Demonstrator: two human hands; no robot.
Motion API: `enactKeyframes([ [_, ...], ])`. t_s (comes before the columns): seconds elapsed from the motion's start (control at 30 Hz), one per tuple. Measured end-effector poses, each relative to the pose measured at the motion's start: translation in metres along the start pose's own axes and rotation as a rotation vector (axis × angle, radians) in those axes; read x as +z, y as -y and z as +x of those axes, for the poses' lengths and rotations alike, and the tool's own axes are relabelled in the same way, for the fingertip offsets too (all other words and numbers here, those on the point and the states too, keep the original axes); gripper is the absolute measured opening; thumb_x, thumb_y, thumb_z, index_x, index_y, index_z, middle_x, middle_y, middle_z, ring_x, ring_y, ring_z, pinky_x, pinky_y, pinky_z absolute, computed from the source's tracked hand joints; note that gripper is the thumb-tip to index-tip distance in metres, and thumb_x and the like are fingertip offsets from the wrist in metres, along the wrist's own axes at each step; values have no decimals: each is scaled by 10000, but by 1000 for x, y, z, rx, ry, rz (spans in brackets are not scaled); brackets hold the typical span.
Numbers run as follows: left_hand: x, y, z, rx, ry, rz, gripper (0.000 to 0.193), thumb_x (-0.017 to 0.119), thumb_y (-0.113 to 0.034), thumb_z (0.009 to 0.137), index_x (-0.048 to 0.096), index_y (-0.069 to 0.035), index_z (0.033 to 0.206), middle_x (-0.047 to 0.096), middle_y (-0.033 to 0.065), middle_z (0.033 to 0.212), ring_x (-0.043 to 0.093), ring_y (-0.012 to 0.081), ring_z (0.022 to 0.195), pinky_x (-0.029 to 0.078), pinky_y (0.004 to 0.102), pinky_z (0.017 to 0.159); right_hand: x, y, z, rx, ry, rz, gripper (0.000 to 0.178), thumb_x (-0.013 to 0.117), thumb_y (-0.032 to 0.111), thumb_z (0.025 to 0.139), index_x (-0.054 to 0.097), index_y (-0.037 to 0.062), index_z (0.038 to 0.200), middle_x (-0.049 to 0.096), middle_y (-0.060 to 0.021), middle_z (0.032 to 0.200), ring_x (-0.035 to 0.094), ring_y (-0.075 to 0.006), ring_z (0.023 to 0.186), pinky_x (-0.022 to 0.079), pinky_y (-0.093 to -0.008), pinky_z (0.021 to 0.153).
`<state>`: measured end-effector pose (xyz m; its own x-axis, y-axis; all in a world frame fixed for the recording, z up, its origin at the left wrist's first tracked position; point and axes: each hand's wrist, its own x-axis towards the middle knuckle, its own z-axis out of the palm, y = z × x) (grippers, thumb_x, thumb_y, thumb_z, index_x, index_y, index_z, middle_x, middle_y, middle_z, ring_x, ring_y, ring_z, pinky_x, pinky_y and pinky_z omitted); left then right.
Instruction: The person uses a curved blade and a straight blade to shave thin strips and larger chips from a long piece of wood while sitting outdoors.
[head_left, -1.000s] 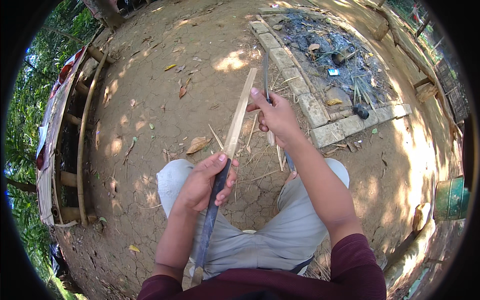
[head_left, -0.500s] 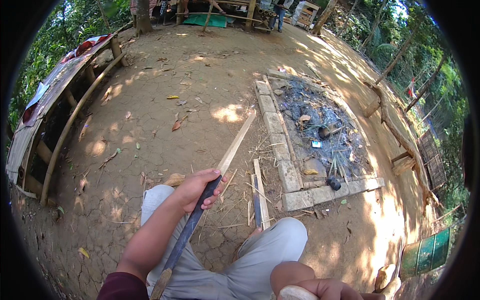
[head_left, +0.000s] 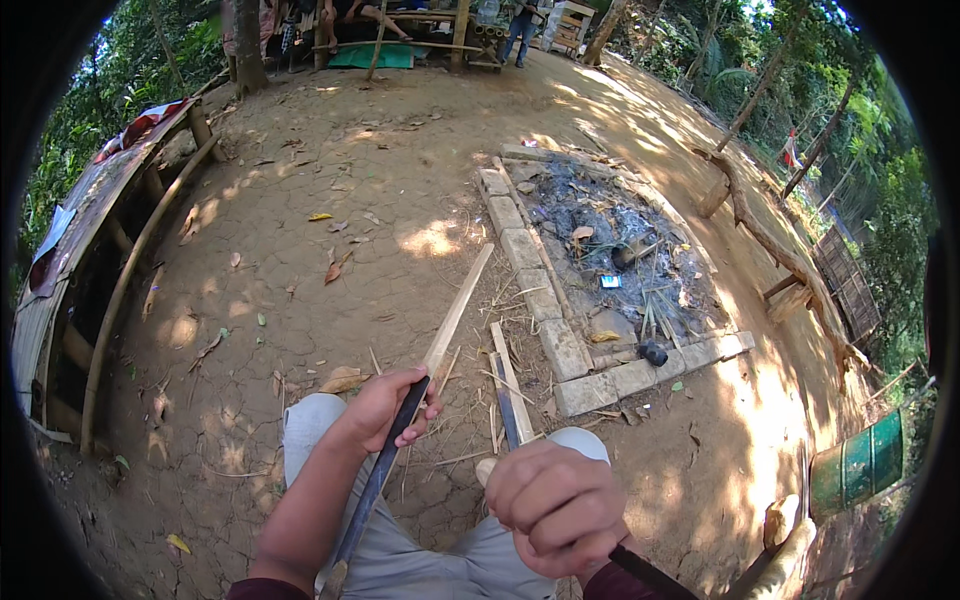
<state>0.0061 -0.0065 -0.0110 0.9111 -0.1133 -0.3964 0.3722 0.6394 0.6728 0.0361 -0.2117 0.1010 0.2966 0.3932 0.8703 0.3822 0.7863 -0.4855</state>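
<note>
My left hand (head_left: 385, 410) is closed around a long wooden stick (head_left: 457, 312), dark along its near part and bare, pale wood toward its tapered far tip. It slants up and away from my lap. My right hand (head_left: 565, 505) makes a fist round a pale-handled knife; the handle's butt (head_left: 486, 470) pokes out at the left of the fist. A dark blade (head_left: 655, 575) runs from the fist toward the lower right, cut off by the picture's edge. Ahead of my knees, pale and dark wooden strips (head_left: 508, 398) lie on the ground among shavings.
A fire pit (head_left: 640, 240) full of ash, edged with pale blocks (head_left: 540, 295), lies ahead to the right. A bamboo bench (head_left: 125, 290) stands at the left. A log rail (head_left: 765, 245) and a green drum (head_left: 858, 468) are at the right. People sit and stand in the far background.
My right hand has risen from the bottom edge to in front of my right knee, bringing the knife along. My left hand still grips the stick. The view has shifted slightly.
</note>
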Motion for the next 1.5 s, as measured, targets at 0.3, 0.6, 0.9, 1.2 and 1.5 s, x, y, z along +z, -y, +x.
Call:
enactKeyframes([
  [0.3, 8, 1, -8, -8, 31, 49, 406, 369, -478, 1055, 403, -115, 875, 412, -10, 697, 354, 38, 387, 237, 180, 296, -38, -58, -6, 1021, 72, -454, 406, 510, 407, 1033, 591, 18, 952, 516, -29, 657, 507, -126, 566, 420, -291, 522],
  [0.6, 18, 7, 3, 83, 27, 38, 459, 266, -450, 1072, 482, -45, 1066, 460, 43, 885, 366, 80, 479, 309, 214, 357, -82, -98, -29, 957, 408, -892, 485, 488, 519, 999, 618, 52, 982, 641, -193, 708, 652, -417, 704, 483, -483, 610],
  [0.9, 25, 7, 3, 163, -115, 73, 349, 323, -319, 1046, 495, -15, 1066, 511, 65, 899, 423, 103, 526, 357, 244, 401, -84, -111, -39, 842, 401, -988, 506, 514, 515, 979, 566, 34, 827, 645, -195, 673, 647, -413, 641, 482, -501, 564],
  [1.2, 39, 8, 5, 145, -185, 239, 264, 327, -265, 1078, 465, -44, 1031, 471, 36, 848, 396, 72, 547, 334, 225, 423, -82, -108, -43, 775, 367, -1119, 531, 531, 556, 951, 583, 61, 764, 604, -179, 547, 630, -371, 508, 481, -462, 458],
  [1.5, 31, 17, 3, 93, -266, 393, 291, 305, -297, 1095, 459, -63, 1013, 407, -12, 758, 329, 46, 499, 285, 224, 419, -74, -115, -51, 663, 387, -1278, 560, 561, 600, 911, 591, 84, 697, 603, -147, 528, 631, -329, 462, 491, -416, 413],
])
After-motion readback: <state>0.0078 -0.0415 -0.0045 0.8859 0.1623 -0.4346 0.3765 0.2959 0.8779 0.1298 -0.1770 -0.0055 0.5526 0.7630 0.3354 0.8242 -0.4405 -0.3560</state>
